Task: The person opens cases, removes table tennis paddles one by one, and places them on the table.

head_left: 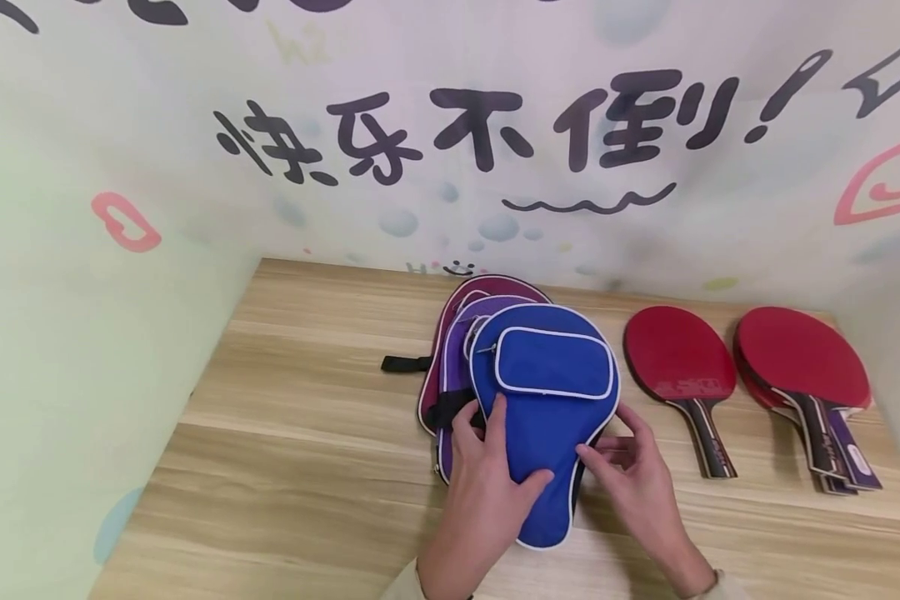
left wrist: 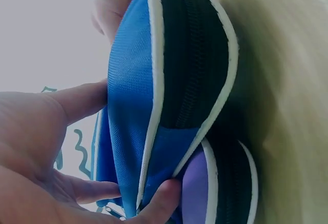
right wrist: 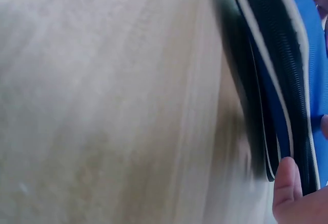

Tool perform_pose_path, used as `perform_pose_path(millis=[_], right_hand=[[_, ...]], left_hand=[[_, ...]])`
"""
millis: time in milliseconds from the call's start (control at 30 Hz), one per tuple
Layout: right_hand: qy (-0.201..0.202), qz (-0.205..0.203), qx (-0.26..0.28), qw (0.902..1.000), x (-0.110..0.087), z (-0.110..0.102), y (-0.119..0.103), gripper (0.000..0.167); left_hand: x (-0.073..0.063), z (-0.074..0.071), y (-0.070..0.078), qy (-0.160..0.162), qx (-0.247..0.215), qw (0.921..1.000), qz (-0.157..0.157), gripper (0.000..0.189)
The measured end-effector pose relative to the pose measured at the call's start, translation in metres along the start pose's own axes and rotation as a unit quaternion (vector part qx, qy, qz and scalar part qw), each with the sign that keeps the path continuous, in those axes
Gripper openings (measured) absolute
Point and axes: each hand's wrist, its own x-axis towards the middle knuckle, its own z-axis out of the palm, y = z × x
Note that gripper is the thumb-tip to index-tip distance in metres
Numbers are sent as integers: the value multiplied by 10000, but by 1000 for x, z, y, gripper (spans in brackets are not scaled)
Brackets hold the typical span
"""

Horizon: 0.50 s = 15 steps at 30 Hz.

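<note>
A blue paddle-shaped table tennis bat case [head_left: 547, 442] with white piping and a zipped pocket lies on top of a purple case [head_left: 453, 367] and a maroon case [head_left: 447, 325]. My left hand [head_left: 483, 492] grips its left edge, thumb across the front face. On the other side, my right hand [head_left: 637, 479] pinches the edge with the thumb on top and fingers at the side. The left wrist view shows the blue case's dark zipped side [left wrist: 192, 55] above the purple one. In the right wrist view, a fingertip [right wrist: 286, 178] presses the zipped side.
A red table tennis bat [head_left: 678, 354] lies right of the cases. Further right, more red bats [head_left: 802, 354] are stacked with handles toward me. A black strap [head_left: 407, 364] sticks out left of the cases. The wooden table [head_left: 292, 467] meets a printed wall [head_left: 390, 225] at the back.
</note>
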Motion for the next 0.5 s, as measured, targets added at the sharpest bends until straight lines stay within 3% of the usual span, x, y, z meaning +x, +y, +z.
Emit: perform_pose_path(millis=[500], right_hand=[[-247, -80, -532, 9982, 2, -1, 6, 74]], left_hand=[[-1, 10, -8, 145, 569, 9980, 236, 104]])
